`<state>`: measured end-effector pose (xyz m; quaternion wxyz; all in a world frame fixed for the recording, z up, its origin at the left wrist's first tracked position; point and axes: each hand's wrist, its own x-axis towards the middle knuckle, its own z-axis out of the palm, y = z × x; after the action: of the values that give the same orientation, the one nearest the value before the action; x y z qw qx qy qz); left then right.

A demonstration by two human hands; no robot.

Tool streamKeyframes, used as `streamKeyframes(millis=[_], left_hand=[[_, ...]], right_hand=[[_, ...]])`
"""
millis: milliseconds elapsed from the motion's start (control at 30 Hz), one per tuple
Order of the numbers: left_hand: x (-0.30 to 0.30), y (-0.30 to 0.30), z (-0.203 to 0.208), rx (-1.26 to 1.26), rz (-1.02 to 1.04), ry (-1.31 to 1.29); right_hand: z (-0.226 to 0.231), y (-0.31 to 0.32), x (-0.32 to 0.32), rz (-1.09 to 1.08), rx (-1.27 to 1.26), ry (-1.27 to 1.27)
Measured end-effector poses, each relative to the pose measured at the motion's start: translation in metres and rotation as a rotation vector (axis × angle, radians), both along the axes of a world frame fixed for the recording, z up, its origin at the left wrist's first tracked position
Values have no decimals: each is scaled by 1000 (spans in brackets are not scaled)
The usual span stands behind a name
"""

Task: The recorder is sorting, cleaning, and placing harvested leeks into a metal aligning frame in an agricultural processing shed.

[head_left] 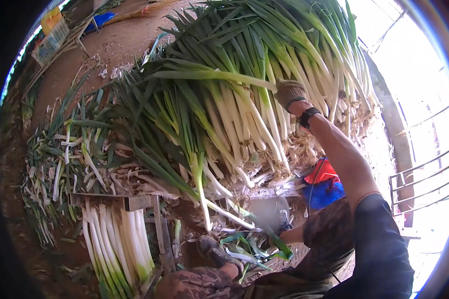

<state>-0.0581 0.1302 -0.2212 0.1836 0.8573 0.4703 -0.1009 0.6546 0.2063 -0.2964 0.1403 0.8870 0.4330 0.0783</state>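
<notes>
My right hand (290, 94), in a brownish knit glove, reaches out over a large heap of leeks (244, 114). Its fingers are closed around the pale end of one leek (219, 75), whose green leaves stretch left across the heap. The heap's white stalks and roots point toward me, with the dark green tops away. A few loose leeks (202, 194) lie at its near edge, beside my legs. No part of my left hand shows.
At lower left, a metal frame (137, 202) holds a bundle of cleaned leeks (117, 239). Stripped leaves (60, 164) cover the ground on the left. Red and blue bags (327, 192) lie beside my knee. A crate (52, 42) stands far left, and metal bars (424, 187) are at right.
</notes>
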Motion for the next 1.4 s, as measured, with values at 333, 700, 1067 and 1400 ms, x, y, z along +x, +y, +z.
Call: streamKeyframes(millis=[333,700,1067,1400], left_hand=[[8,-16,48,-23,-2,42],[88,2,150,-173,250,14],[229,70,153,-231,277,-991],[229,96,79,-470,434,-1053]], right_hand=[[6,-34,-107,100,73,453],[-72,-90,-289,473,-250,785],[-55,-32,-139,-201,97,429],[-84,-71,-303,300,150,414]])
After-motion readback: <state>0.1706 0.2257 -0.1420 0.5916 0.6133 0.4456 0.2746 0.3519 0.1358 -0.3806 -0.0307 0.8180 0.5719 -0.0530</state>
